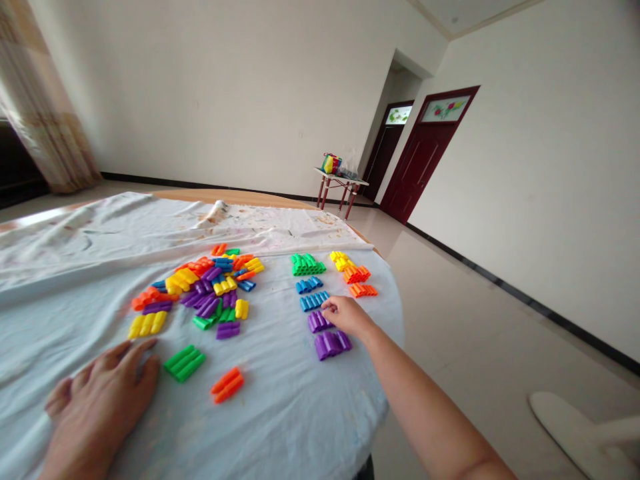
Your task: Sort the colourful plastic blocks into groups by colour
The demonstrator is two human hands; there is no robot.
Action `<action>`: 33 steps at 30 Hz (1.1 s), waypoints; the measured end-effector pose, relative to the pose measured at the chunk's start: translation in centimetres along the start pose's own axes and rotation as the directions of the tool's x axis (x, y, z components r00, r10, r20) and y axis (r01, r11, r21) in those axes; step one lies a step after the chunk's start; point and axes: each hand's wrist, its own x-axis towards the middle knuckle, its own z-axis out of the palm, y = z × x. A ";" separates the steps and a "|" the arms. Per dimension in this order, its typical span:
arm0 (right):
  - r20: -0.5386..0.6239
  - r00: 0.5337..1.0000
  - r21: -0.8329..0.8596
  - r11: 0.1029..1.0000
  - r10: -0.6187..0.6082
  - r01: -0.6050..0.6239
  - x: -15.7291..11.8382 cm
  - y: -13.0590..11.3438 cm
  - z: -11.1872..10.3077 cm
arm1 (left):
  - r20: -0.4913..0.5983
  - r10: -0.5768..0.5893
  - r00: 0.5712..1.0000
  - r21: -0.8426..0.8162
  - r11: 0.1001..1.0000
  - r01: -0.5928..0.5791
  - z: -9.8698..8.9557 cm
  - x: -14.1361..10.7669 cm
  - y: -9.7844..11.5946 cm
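My left hand (103, 393) lies flat on the cloth, fingers spread, holding nothing. Just beyond its fingertips is a yellow plastic tube block (148, 325), and to its right a green one (185, 363). An orange block (227, 385) sits farther right. My right hand (346, 315) is closed, its bent fingertips at the upper purple tube blocks (319, 322); whatever is between them is hidden. Below are more purple blocks (333, 345). Blue rows (314, 301), a green stack (307, 265), and yellow (340, 261) and orange groups (357, 274) stand beyond the hand.
A mixed heap of coloured tube blocks (205, 293) covers the table's middle. The light blue cloth (280, 427) is wrinkled, and a patterned cloth (150, 223) lies behind. The round table's edge (401, 313) runs at right. A small side table (345, 179) with bags stands far off.
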 end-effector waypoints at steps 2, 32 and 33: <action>-0.002 1.000 -0.009 1.000 -0.002 0.001 0.0 0.0 0.0 | 0.001 -0.012 1.000 0.004 1.000 0.012 -0.1 0.0 0.1; 0.020 0.918 0.067 0.917 -0.396 0.394 -1.0 -10.9 3.3 | -0.003 -0.041 0.999 -0.115 0.993 0.040 -3.3 -1.6 2.4; 0.050 0.906 0.060 0.907 -0.420 0.418 -0.8 -11.8 4.5 | 0.000 -0.039 0.999 -0.113 0.993 0.039 -3.4 -1.6 2.4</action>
